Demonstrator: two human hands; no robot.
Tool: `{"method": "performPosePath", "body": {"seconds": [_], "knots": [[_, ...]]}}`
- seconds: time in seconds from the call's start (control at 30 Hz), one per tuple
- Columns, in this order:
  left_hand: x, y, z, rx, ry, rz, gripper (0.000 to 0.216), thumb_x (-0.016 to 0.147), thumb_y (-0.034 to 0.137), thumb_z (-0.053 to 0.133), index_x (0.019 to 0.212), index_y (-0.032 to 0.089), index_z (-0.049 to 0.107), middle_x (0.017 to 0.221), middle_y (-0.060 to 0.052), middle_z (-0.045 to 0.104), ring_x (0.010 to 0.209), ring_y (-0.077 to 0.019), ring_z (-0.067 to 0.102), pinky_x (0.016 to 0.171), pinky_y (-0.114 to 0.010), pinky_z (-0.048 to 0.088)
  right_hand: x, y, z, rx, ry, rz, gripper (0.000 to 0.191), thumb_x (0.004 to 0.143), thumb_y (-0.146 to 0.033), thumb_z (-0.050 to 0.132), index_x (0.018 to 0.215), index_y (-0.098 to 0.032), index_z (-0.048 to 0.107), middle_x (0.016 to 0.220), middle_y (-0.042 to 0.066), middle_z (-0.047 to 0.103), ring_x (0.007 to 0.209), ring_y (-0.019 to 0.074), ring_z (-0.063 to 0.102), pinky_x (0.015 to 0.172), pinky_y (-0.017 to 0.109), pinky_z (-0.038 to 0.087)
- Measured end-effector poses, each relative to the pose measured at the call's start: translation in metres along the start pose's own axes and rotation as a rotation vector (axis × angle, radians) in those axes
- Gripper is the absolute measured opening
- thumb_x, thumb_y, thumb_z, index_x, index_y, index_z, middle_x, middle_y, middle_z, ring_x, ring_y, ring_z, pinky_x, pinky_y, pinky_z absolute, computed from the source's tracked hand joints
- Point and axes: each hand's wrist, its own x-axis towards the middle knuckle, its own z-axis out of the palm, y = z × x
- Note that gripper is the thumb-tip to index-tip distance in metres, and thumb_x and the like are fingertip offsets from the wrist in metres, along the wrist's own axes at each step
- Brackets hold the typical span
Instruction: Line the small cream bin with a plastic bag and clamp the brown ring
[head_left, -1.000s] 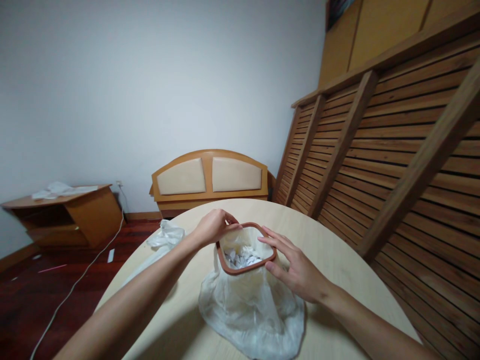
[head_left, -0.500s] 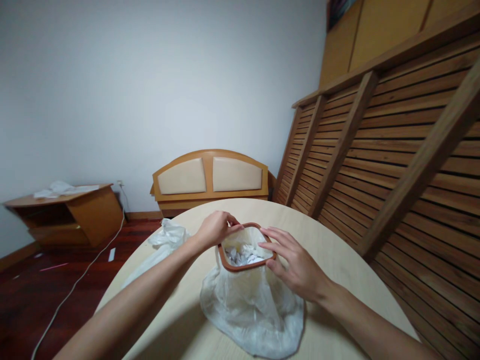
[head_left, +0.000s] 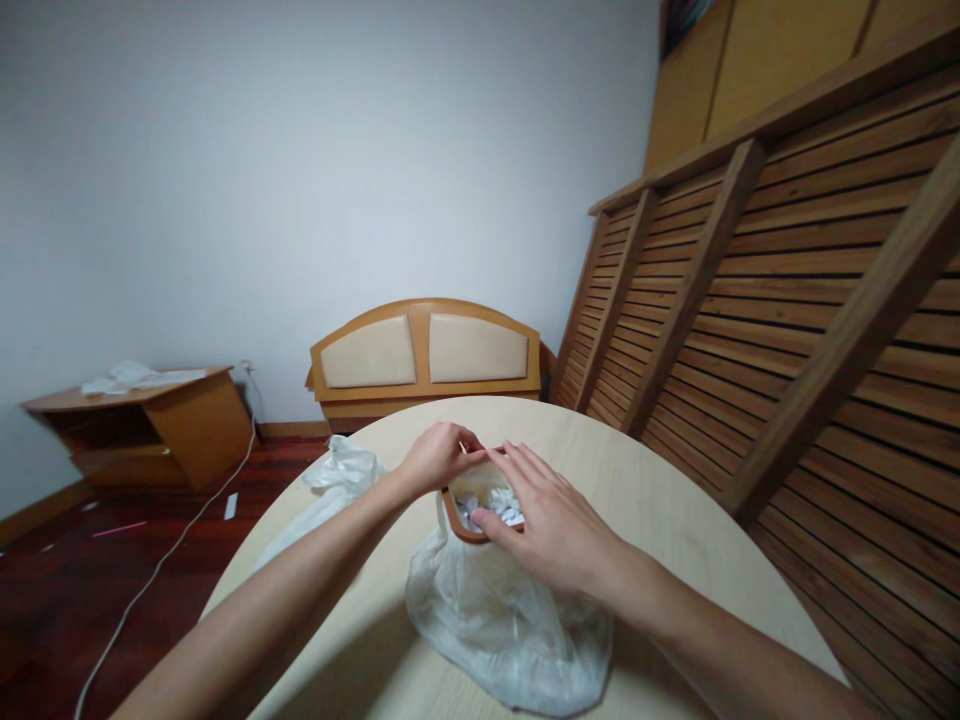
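A small bin with a brown rim (head_left: 453, 516) stands on a round pale wooden table (head_left: 660, 500), lined with a clear plastic bag (head_left: 495, 625) that spills around its sides. White crumpled paper scraps (head_left: 501, 502) fill the bin. My left hand (head_left: 439, 456) is closed, pinching the bag edge at the rim's far left. My right hand (head_left: 544, 515) lies across the bin's opening, fingers stretched out over the rim and the scraps, covering most of the right side.
Another loose clear plastic bag (head_left: 334, 480) lies at the table's left edge. Slatted wooden bed frames (head_left: 787, 300) lean at the right. A headboard (head_left: 426, 355) stands against the wall, a low wooden stand (head_left: 150, 425) at left, and a white cable (head_left: 161, 570) crosses the floor.
My right hand moved left from the bin's outer right side to over its opening, hiding much of the rim. My left hand kept its grip at the rim.
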Motion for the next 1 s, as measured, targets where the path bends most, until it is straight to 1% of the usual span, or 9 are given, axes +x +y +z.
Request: {"method": "performPosePath", "body": {"seconds": [0.13, 0.27, 0.33, 0.53, 0.63, 0.73, 0.87, 0.93, 1.0], "knots": [[-0.002, 0.002, 0.002, 0.005, 0.02, 0.006, 0.038, 0.089, 0.048, 0.061, 0.087, 0.015, 0.08, 0.079, -0.008, 0.077, 0.066, -0.0161, 0.064, 0.061, -0.024, 0.04, 0.001, 0.011, 0.012, -0.033, -0.016, 0.041, 0.094, 0.077, -0.077, 0.06, 0.152, -0.023, 0.041, 0.154, 0.017, 0.044, 0.145, 0.0405, 0.035, 0.114, 0.06, 0.034], [-0.005, 0.004, 0.004, 0.081, 0.055, 0.036, 0.034, 0.089, 0.046, 0.062, 0.087, 0.018, 0.081, 0.081, -0.007, 0.077, 0.067, -0.0156, 0.063, 0.06, -0.024, 0.038, 0.01, 0.015, 0.011, -0.034, -0.066, 0.097, 0.11, 0.062, -0.086, 0.065, 0.149, -0.022, 0.045, 0.152, 0.02, 0.045, 0.141, 0.0474, 0.037, 0.111, 0.065, 0.033], [-0.005, 0.004, 0.005, 0.094, 0.065, 0.029, 0.034, 0.09, 0.045, 0.061, 0.088, 0.018, 0.081, 0.082, -0.007, 0.077, 0.068, -0.0159, 0.063, 0.061, -0.024, 0.038, 0.014, 0.015, 0.01, -0.033, -0.087, 0.108, 0.112, 0.06, -0.087, 0.065, 0.147, -0.02, 0.047, 0.15, 0.021, 0.047, 0.139, 0.0487, 0.039, 0.11, 0.065, 0.034], [-0.004, 0.002, 0.009, 0.067, 0.06, -0.03, 0.035, 0.089, 0.045, 0.059, 0.087, 0.016, 0.08, 0.08, -0.007, 0.076, 0.068, -0.017, 0.064, 0.06, -0.025, 0.038, 0.013, 0.007, 0.007, -0.078, -0.058, 0.058, 0.102, 0.066, -0.084, 0.063, 0.145, -0.021, 0.05, 0.143, 0.021, 0.053, 0.132, 0.0447, 0.047, 0.106, 0.062, 0.04], [-0.001, 0.001, 0.01, 0.08, 0.058, -0.026, 0.034, 0.09, 0.043, 0.059, 0.087, 0.016, 0.08, 0.079, -0.008, 0.076, 0.068, -0.0172, 0.064, 0.06, -0.025, 0.038, 0.012, 0.006, 0.006, -0.085, -0.051, 0.063, 0.099, 0.066, -0.082, 0.065, 0.145, -0.024, 0.05, 0.142, 0.019, 0.054, 0.13, 0.0436, 0.05, 0.104, 0.06, 0.042], [-0.002, 0.003, 0.009, 0.088, 0.083, 0.009, 0.033, 0.091, 0.041, 0.058, 0.085, 0.017, 0.079, 0.08, -0.007, 0.074, 0.067, -0.0161, 0.062, 0.06, -0.025, 0.039, 0.011, 0.008, 0.006, -0.041, -0.057, 0.079, 0.102, 0.066, -0.082, 0.065, 0.148, -0.024, 0.046, 0.147, 0.02, 0.05, 0.136, 0.0444, 0.044, 0.107, 0.063, 0.038], [-0.016, 0.017, 0.003, -0.012, 0.22, 0.117, 0.037, 0.097, 0.037, 0.048, 0.085, 0.016, 0.075, 0.083, -0.007, 0.07, 0.071, -0.0148, 0.062, 0.066, -0.024, 0.043, 0.01, 0.016, 0.002, 0.121, -0.078, 0.091, 0.112, 0.067, -0.08, 0.068, 0.154, -0.018, 0.034, 0.158, 0.02, 0.035, 0.147, 0.0408, 0.029, 0.115, 0.062, 0.03], [-0.03, 0.029, -0.001, -0.06, 0.235, 0.224, 0.036, 0.098, 0.033, 0.043, 0.086, 0.015, 0.072, 0.086, -0.007, 0.07, 0.079, -0.0163, 0.064, 0.072, -0.025, 0.045, 0.008, 0.025, -0.001, 0.241, -0.051, 0.089, 0.103, 0.076, -0.075, 0.064, 0.155, -0.019, 0.031, 0.162, 0.018, 0.03, 0.15, 0.0348, 0.026, 0.119, 0.057, 0.027], [-0.045, 0.043, -0.003, -0.033, 0.117, 0.333, 0.031, 0.097, 0.035, 0.045, 0.091, 0.017, 0.07, 0.091, -0.007, 0.071, 0.084, -0.0184, 0.065, 0.077, -0.028, 0.046, 0.004, 0.04, -0.001, 0.367, 0.026, 0.126, 0.075, 0.092, -0.066, 0.049, 0.151, -0.02, 0.035, 0.159, 0.015, 0.036, 0.147, 0.0281, 0.033, 0.12, 0.051, 0.029]]}}
